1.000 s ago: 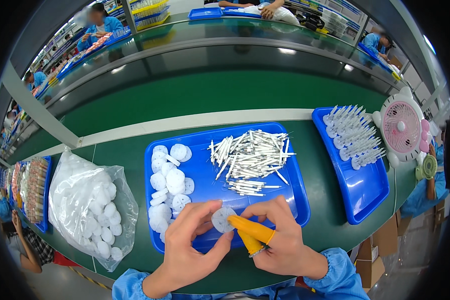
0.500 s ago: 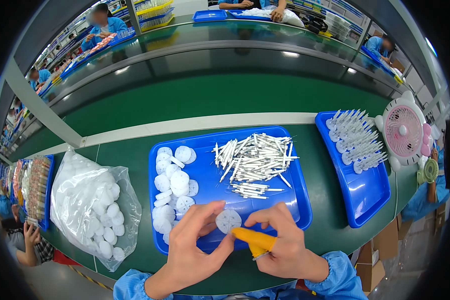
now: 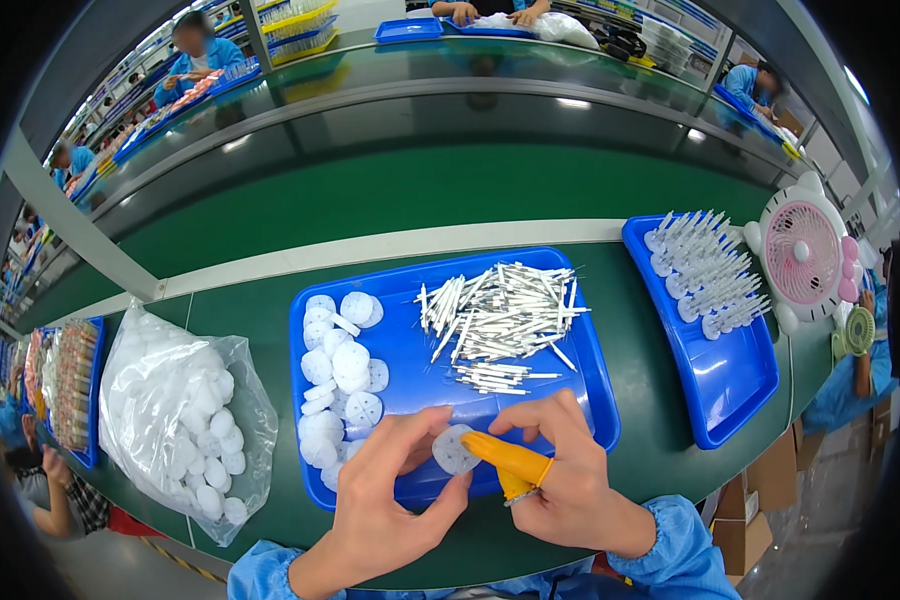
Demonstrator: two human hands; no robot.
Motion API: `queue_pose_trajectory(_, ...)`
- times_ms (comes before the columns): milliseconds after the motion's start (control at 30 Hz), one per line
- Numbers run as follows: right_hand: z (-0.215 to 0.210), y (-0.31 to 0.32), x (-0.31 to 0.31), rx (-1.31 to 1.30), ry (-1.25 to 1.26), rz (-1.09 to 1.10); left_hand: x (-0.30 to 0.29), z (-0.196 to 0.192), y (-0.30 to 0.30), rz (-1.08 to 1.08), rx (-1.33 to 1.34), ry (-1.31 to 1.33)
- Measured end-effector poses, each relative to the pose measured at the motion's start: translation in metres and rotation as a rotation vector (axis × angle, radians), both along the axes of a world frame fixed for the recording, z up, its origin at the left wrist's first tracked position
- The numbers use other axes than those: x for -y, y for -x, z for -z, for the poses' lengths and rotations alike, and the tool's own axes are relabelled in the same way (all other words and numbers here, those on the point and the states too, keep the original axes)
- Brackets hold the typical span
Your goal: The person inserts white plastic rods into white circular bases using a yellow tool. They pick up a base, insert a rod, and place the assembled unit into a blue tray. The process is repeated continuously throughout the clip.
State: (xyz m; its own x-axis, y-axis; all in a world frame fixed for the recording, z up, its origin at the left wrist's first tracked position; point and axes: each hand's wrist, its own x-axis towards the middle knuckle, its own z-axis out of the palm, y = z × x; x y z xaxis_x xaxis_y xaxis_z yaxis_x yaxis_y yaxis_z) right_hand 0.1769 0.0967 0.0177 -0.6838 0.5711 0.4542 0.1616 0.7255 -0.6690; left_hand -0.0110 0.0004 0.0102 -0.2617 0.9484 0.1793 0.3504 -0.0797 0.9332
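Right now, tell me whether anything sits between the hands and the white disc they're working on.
Nothing visible does. The white disc is already pinched between the left hand and the right hand, whose yellow finger cot touches its edge, just above the blue tray's near rim.

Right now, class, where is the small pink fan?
In the head view the pink fan stands at the far right of the green bench, just beyond the right-hand blue tray that holds assembled white pieces.
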Motion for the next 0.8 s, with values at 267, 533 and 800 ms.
queue_pose_trajectory(267, -0.0001, 0.0004, -0.0011, 0.014, -0.005, -0.006, -0.0003, 0.0015, -0.0017, -0.003, 0.0, 0.003)
queue_pose_trajectory(533, 0.0025, -0.0011, 0.0019, 0.024, 0.003, 0.041, -0.0013, 0.0013, -0.0007, -0.014, -0.017, 0.003)
queue_pose_trajectory(800, 0.0036, 0.0036, 0.0018, 0.031, -0.014, -0.026, -0.0006, -0.0036, 0.0009, 0.083, -0.147, 0.038)
